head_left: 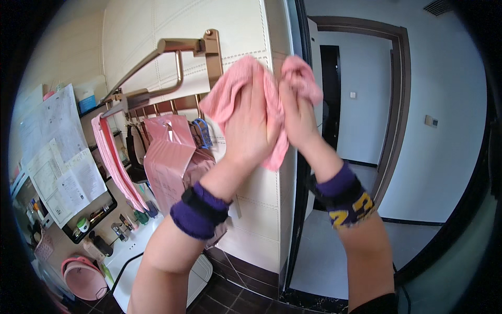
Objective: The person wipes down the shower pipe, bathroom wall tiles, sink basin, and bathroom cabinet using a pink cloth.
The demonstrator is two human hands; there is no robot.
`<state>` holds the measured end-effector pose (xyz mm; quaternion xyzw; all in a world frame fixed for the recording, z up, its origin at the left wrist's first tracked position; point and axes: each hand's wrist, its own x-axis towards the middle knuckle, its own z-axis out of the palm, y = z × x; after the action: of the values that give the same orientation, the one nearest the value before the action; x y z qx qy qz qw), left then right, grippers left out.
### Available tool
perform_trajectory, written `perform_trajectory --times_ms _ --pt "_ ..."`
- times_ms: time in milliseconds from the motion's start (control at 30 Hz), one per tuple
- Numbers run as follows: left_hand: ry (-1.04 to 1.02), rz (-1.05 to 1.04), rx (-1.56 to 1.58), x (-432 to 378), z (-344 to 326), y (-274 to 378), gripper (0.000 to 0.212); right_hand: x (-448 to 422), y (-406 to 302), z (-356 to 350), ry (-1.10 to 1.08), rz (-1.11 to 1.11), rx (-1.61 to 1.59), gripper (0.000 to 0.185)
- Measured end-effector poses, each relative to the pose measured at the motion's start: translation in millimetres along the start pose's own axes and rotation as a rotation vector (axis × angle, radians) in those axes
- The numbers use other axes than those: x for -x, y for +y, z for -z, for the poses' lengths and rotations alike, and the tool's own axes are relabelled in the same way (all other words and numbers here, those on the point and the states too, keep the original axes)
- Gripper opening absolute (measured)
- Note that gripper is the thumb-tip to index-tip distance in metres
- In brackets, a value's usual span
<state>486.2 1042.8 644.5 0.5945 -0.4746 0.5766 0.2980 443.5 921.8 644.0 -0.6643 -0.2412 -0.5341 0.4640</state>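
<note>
My left hand (pixel 251 125) lies flat over a pink cloth (pixel 219 96), its palm side towards the tiled wall (pixel 251 204) near the corner. Close beside it, my right hand (pixel 300 117) has a bunched part of pink cloth (pixel 302 76) at its fingers, by the wall's edge and the door frame. Whether the two pink parts are one cloth cannot be told. Both wrists wear purple bands with black straps. Left of the hands, a bronze-coloured towel rack (pixel 182 45) is fixed to the wall.
Below the rack hang a pink plastic bag (pixel 168 157), a blue item on a hook (pixel 202 133) and a striped pink towel (pixel 117 165). A white washbasin (pixel 131 251), papers (pixel 80 172) and pink basins (pixel 84 280) are at left. A doorway (pixel 402 98) opens at right.
</note>
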Motion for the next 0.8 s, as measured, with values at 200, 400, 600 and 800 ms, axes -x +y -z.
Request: perform_trajectory --times_ms 200,400,600,800 --pt "-0.306 0.286 0.020 138 -10 31 0.080 140 56 -3 0.062 0.123 0.164 0.024" --pt "-0.531 0.149 -0.237 329 -29 34 0.081 286 84 -20 0.194 0.024 0.203 0.023" --pt "-0.935 0.079 -0.206 435 -4 71 0.071 440 114 -33 0.201 -0.358 0.340 0.022" --pt "-0.759 0.276 -0.009 358 11 68 0.086 375 68 -16 0.151 -0.543 0.191 0.022"
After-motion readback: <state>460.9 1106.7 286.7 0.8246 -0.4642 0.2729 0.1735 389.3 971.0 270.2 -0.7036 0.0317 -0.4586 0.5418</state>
